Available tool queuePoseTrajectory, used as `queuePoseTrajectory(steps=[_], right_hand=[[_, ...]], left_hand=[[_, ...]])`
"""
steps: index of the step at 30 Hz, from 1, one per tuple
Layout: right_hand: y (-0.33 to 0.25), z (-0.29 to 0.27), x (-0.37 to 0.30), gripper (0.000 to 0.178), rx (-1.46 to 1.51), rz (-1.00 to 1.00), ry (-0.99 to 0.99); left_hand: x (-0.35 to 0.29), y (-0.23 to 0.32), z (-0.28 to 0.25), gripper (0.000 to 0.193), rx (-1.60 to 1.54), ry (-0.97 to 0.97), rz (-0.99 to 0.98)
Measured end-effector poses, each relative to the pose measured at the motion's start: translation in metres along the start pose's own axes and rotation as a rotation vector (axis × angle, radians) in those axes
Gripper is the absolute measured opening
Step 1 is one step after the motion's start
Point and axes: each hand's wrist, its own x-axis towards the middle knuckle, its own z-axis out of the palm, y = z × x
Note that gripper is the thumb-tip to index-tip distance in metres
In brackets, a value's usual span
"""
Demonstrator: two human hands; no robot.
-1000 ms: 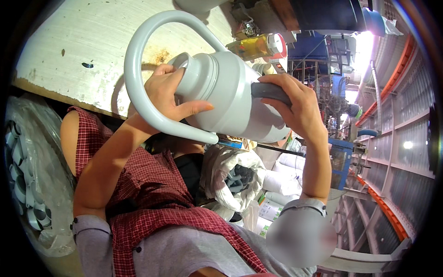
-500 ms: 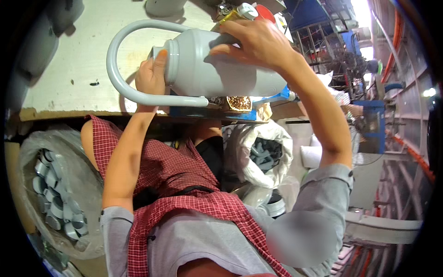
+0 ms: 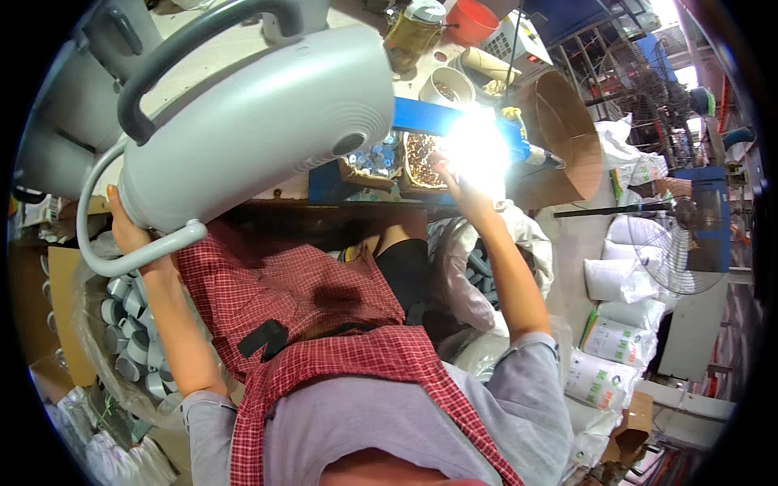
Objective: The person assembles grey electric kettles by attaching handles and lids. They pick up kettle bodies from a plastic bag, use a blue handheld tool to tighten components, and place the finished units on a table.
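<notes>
My left hand (image 3: 130, 231) grips the lower left end of a large light-grey thermos jug body (image 3: 267, 121), held tilted over the table's front edge. A dark-grey handle (image 3: 207, 44) runs along its upper side, and a light-grey tube loop (image 3: 85, 219) curves round the end at my left hand. Over a small box of copper-coloured screws (image 3: 420, 162), my right hand (image 3: 463, 188) has its fingertips drawn together and touching the contents. White glare covers part of that hand, and anything between its fingers is hidden. Beside the screws lies a tray of small blue-grey parts (image 3: 377, 159).
Behind the screws stand a white cup (image 3: 448, 87), a lidded jar (image 3: 413, 36) and a red bowl (image 3: 472, 20). A cardboard box (image 3: 559, 138) is at the right. Bags of grey plastic parts (image 3: 134, 328) stand below the table. More grey jug bodies (image 3: 61, 105) are far left.
The jug body has swung left and turned, now showing its base and dark handle. My right hand has left it and moved down to the screws. My left hand has shifted left, still gripping.
</notes>
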Motion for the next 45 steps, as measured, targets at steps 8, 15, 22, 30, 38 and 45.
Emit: queuePoseTrajectory(steps=[8,15,22,30,38,45], right_hand=[[0.022,0.027,0.022,0.021,-0.429,0.009,-0.409],[0.004,0.025,0.012,0.021,-0.265,0.53,-0.396],[-0.081,0.005,0.107,0.008,0.771,0.321,0.034],[-0.092,0.038,0.156,0.008,0.684,0.286,-0.103],[-0.095,0.021,0.183,0.014,0.678,0.207,-0.312],[-0.095,0.011,0.198,0.021,0.558,0.11,-0.397]], left_hand=[[0.009,0.007,-0.046,0.054,0.049,-0.035,0.034],[0.006,0.015,-0.065,0.052,-0.007,-0.008,0.003],[0.024,0.004,-0.07,0.051,-0.11,-0.012,-0.033],[0.039,-0.005,-0.098,0.05,-0.155,0.04,-0.031],[0.032,0.012,-0.098,0.051,-0.119,0.104,-0.037],[0.016,0.015,-0.083,0.055,-0.093,0.115,0.013]])
